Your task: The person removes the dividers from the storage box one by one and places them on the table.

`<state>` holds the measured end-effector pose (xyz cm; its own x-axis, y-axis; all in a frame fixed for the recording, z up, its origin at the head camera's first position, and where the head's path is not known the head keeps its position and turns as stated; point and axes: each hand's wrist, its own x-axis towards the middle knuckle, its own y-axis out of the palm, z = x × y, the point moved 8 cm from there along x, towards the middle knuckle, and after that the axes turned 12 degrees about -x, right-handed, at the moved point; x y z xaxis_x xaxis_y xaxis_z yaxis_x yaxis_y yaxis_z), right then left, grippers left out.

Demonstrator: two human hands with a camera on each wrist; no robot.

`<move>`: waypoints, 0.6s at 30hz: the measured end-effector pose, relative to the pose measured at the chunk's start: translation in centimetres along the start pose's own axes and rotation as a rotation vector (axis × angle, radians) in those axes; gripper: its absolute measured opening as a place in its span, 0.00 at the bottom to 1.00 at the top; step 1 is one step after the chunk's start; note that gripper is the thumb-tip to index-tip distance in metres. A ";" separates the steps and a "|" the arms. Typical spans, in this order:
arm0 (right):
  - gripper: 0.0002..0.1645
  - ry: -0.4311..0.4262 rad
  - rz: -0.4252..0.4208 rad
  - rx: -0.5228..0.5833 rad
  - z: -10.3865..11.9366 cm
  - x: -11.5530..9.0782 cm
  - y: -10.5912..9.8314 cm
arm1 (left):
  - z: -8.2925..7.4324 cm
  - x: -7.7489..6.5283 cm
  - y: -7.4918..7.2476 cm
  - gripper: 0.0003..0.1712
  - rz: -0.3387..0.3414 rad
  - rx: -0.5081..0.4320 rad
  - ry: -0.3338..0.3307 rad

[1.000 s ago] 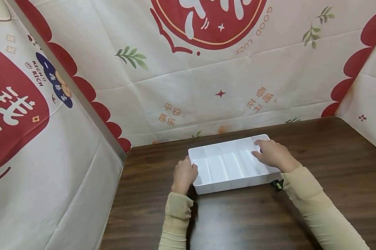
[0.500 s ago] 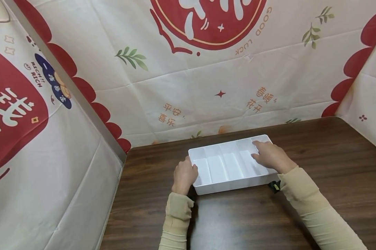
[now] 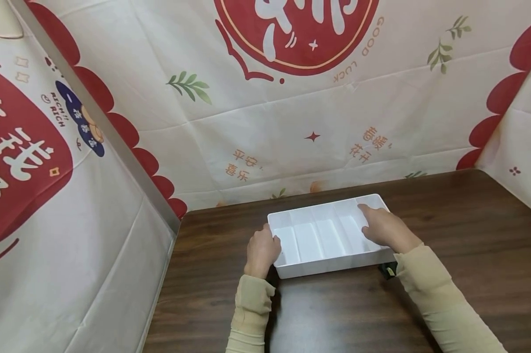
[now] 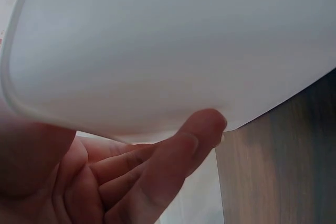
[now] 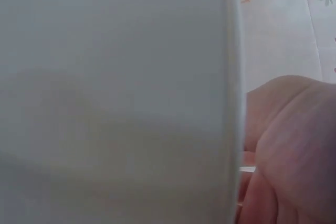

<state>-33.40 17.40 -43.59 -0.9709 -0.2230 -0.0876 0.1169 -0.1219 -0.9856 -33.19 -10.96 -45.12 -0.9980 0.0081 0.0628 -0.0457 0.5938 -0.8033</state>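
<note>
A white plastic divided tray [image 3: 327,235] with several side-by-side compartments lies between both hands over the brown table in the head view. My left hand [image 3: 263,250] grips its left end, thumb at the rim. In the left wrist view, the fingers [image 4: 168,166] curl at the lower edge of the tray's white wall [image 4: 157,45]. At the opposite end my right hand [image 3: 389,230] holds the right wall, with its thumb over the inside of the end compartment. The right wrist view has the tray's wall [image 5: 115,77] filling its left, hiding most of the fingers.
The dark wood-grain table [image 3: 336,314] extends around the tray. A white printed cloth [image 3: 292,142] hangs right behind the table's back edge, and another cloth panel [image 3: 102,235] stands along the left. A small black item [image 3: 387,269] shows under the right wrist.
The right hand has shifted slightly on the tray's right end, and its thumb reaches less far inward. The left hand keeps its grip. The head view has tilted up a little.
</note>
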 end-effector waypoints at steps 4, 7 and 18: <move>0.39 0.002 -0.011 0.015 -0.1 -0.2 0.1 | 0.1 0.1 0.1 0.25 0.016 -0.005 -0.019; 0.40 0.005 -0.007 0.036 -0.2 -0.2 0.1 | 0.0 0.1 0.2 0.26 0.017 -0.010 -0.024; 0.39 0.043 0.026 0.090 -0.3 -0.3 0.6 | 0.0 0.0 0.2 0.24 -0.001 -0.003 -0.017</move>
<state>-33.13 17.66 -44.20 -0.9752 -0.1853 -0.1211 0.1586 -0.2030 -0.9662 -33.21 -10.86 -45.27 -0.9985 -0.0066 0.0536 -0.0470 0.5959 -0.8017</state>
